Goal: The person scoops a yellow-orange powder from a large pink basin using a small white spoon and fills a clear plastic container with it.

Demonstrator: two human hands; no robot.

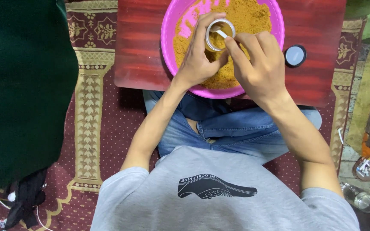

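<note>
1. Left hand [198, 60]: fingers curled shut around small round jar [220, 35], held over pink bowl [168, 30].
2. Jar: clear, rigid, metal-rimmed; part-filled with ochre powder [240, 17], seemingly still filling; much left heaped, coarse, crumbly.
3. Right hand [260, 68]: fingers pinched on white spoon [222, 33], tip inside jar.
4. Dark round lid [295, 55]: off, flat on red table [138, 47].

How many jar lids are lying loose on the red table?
1: a black lid lies on the red table, right of the pink bowl. Others may be hidden under the hands.
</note>
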